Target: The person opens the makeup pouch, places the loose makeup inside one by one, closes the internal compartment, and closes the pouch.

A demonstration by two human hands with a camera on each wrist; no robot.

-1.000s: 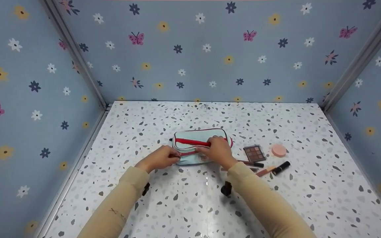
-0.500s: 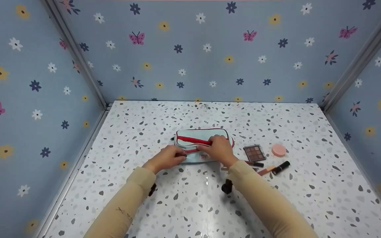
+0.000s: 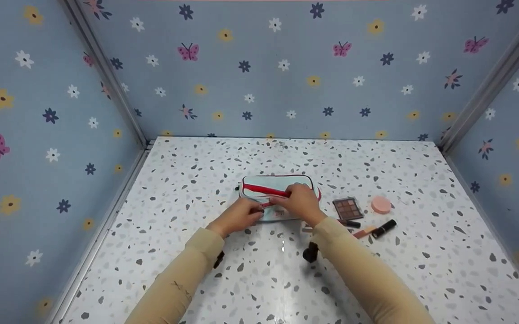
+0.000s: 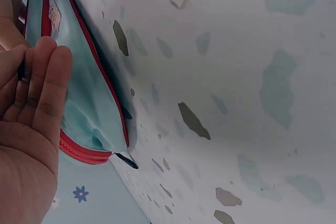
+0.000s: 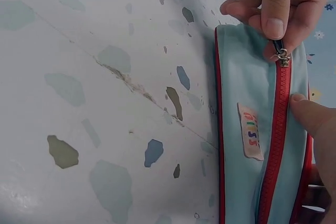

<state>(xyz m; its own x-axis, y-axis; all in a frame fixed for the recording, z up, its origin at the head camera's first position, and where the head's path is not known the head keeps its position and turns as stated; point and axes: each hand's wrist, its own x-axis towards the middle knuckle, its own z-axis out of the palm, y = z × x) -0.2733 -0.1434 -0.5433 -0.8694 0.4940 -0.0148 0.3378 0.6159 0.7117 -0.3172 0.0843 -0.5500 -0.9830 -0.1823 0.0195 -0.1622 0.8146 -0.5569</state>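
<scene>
A light blue zippered pouch [image 3: 277, 181] with red trim lies on the speckled table. My left hand [image 3: 240, 215] is at its front, pinching a black zipper pull [image 5: 278, 45] between thumb and finger. From that pull a red zipper [image 5: 281, 93] runs toward the right hand, its teeth looking joined there. My right hand [image 3: 303, 203] grips the pouch from above at its right part, thumb [image 5: 310, 111] against the front beside the zipper and fingers over the top. A small label [image 5: 250, 132] with coloured letters is on the pouch's front. In the left wrist view, one pouch end [image 4: 89, 108] shows beyond the fingers.
Right of the pouch lie an eyeshadow palette [image 3: 348, 208], a round pink case [image 3: 381, 205], a black tube [image 3: 384, 228], a peach-and-brown stick [image 3: 364, 232] and a dark pencil-like stick [image 3: 351, 223], partly behind the right sleeve. Patterned walls [image 3: 282, 81] enclose the table's back and sides.
My left hand has moved right along the pouch's front with the zipper pull, toward the right hand. The right hand keeps its grip, and the pouch has shifted only slightly.
</scene>
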